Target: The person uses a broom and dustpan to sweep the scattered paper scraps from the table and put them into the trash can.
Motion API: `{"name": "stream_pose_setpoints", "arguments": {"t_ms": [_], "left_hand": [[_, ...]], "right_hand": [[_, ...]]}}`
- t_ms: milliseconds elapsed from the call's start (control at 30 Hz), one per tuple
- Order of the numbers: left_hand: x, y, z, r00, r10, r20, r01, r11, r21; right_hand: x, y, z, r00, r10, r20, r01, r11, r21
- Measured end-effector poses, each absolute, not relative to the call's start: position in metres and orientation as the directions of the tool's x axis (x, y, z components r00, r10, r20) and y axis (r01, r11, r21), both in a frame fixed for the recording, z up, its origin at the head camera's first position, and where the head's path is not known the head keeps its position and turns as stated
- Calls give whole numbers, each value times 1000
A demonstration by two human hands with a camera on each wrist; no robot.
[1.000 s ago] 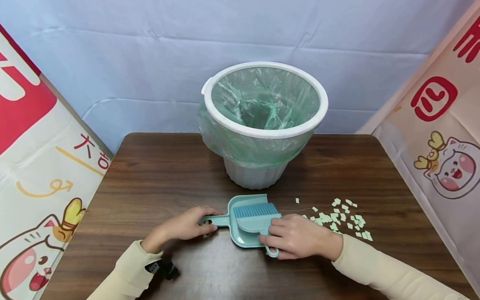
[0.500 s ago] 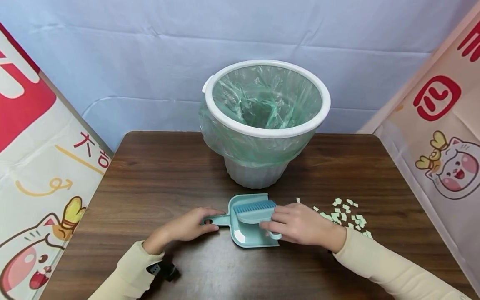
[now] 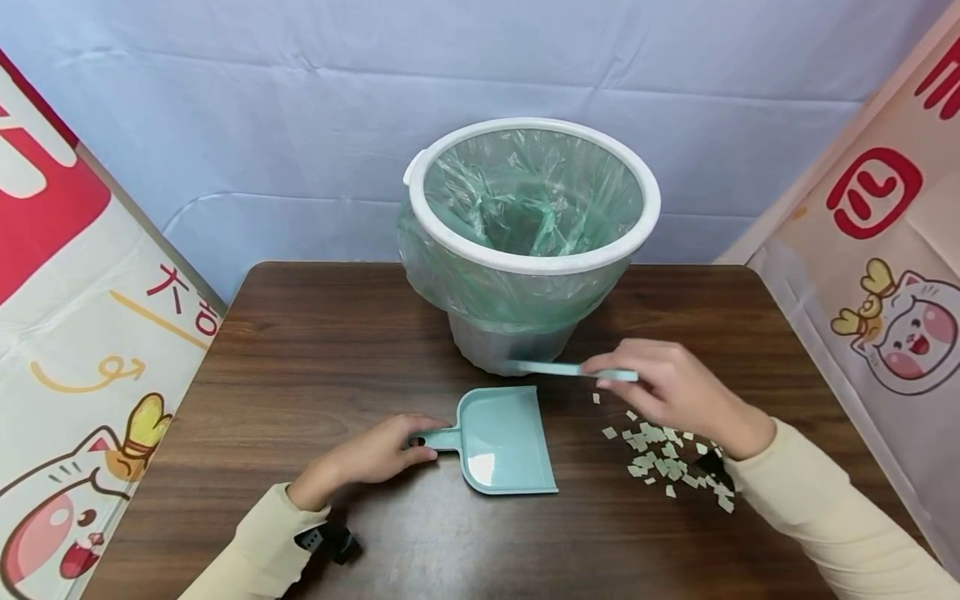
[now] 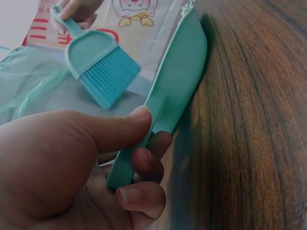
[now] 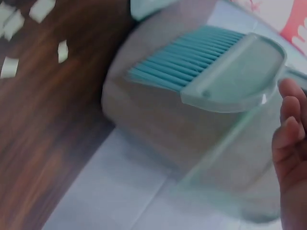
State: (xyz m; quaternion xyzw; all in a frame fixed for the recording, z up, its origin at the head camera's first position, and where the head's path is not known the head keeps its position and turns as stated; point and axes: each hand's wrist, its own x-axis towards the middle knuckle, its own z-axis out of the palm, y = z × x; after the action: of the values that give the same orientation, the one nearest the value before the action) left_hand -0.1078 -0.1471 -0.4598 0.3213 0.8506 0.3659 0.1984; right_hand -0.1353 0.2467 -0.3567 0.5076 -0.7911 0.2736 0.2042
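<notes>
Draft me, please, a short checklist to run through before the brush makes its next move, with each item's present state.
1. Left hand grips the dustpan by its handle: ok.
2. Right hand holds the brush by its handle: ok.
3. Dustpan's open edge faces the paper scraps: ok.
4. Bristles are at the scraps: not ok; they are in front of the bin, away from the pile.
5. Dustpan's front edge lies flush on the table: cannot tell.
6. Bin is lined and open at the top: ok; a green liner is folded over its outside.
</notes>
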Motion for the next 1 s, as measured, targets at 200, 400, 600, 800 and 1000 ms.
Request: {"name": "stream_pose_setpoints", "arguments": {"t_ms": [200,400,600,800,1000], "left_hand": [[-107,-147,-459,-719,687,-105,400,532,746],[-108,-146,-458,-718,689,-101,406,532,743],[-108,-147,-458,-720,687,-96,413,536,736],[-109,-146,-457,-721,687,-95,414,536,736],[-107,-145,-458,-724,682,-108,398,540,742]], "right_hand": [[-140,274,-345,-524,-676,518,-850,450,-273],[-144,289,-338,-532,-680,505,-841,493,-222],[-147,302,-339,-586,-673,451,-798,576,-178],[-150,310,-346,-616,-655,436,-770,617,-160],[-153,311,-357,-632,-660,406,-760,631,-156]]}}
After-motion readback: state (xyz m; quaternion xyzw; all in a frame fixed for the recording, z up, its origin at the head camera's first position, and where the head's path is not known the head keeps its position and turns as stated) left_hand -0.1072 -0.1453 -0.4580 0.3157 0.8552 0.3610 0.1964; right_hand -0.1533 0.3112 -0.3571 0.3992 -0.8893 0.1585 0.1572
